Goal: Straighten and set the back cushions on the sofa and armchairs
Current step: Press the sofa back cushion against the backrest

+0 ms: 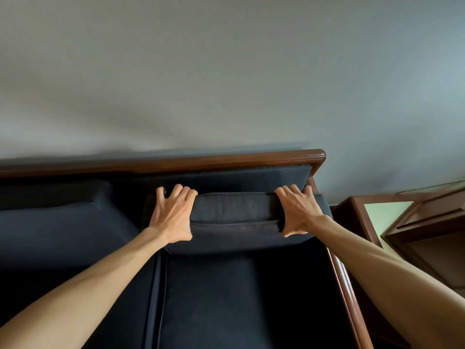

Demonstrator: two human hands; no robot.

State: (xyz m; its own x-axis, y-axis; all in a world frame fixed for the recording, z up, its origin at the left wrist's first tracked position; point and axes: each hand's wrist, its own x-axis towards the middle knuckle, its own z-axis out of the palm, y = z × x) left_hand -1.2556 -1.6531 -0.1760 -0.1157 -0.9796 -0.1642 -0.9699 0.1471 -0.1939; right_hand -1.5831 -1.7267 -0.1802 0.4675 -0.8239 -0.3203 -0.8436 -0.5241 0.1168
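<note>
A dark navy back cushion (235, 217) stands at the right end of a sofa with a brown wooden frame (251, 158). It leans a little forward of the padded backrest (226, 178). My left hand (172, 215) grips the cushion's top left edge, fingers over the top and thumb on the front. My right hand (299, 212) grips its top right edge the same way. A second navy back cushion (57, 215) rests against the backrest to the left. The navy seat cushion (221, 298) lies below.
A plain grey wall (226, 71) rises right behind the sofa. The wooden right armrest (344, 285) runs along the seat. Beyond it stands a brown wooden side table with a pale glass top (385, 217) and a dark wooden piece (432, 222).
</note>
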